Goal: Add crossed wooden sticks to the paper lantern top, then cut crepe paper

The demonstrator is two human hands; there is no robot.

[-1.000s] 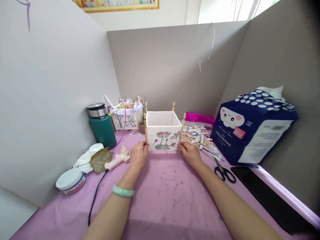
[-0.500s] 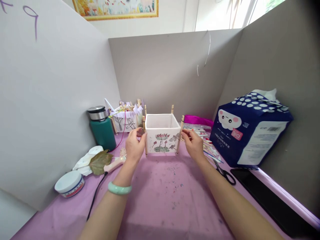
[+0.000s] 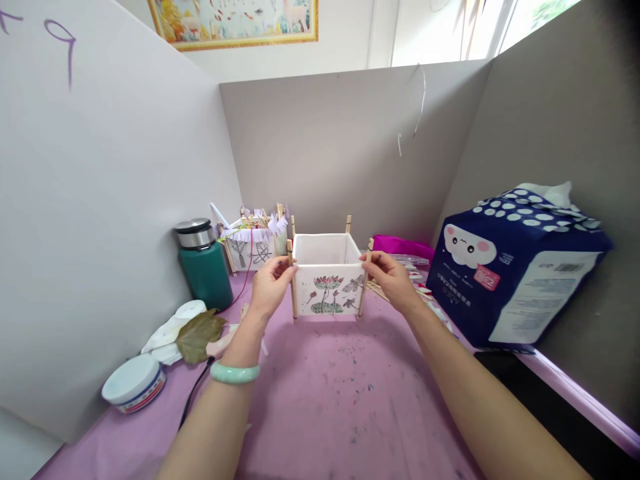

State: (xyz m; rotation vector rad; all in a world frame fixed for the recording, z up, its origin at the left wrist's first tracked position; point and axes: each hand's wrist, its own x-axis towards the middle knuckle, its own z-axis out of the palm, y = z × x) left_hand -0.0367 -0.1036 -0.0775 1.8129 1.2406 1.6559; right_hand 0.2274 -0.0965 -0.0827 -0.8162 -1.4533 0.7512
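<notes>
An open-topped white box (image 3: 327, 293) with wooden sticks at its corners stands upright on the purple cloth. Its front panel carries a drawing of a pink lotus, green leaves and dragonflies. My left hand (image 3: 270, 287) pinches the front left corner stick near the top edge. At the front right corner, the thumb and fingers of my right hand (image 3: 393, 279) close on the other stick. Behind to the left is a similar box (image 3: 247, 250) with purple fringe and thin sticks in it.
A green bottle (image 3: 205, 270), a dried leaf (image 3: 200, 337) and a round white container (image 3: 134, 383) line the left side. A pinkish corded tool (image 3: 220, 345) lies by my left forearm. On the right are a blue tissue pack (image 3: 505, 273) and a black flat object (image 3: 530, 400). Grey panels (image 3: 350, 147) enclose the table.
Both hands have shifted slightly higher on the corner sticks, the fingers now closed at the top edge. The view has moved a little, and my right forearm now hides the scissors.
</notes>
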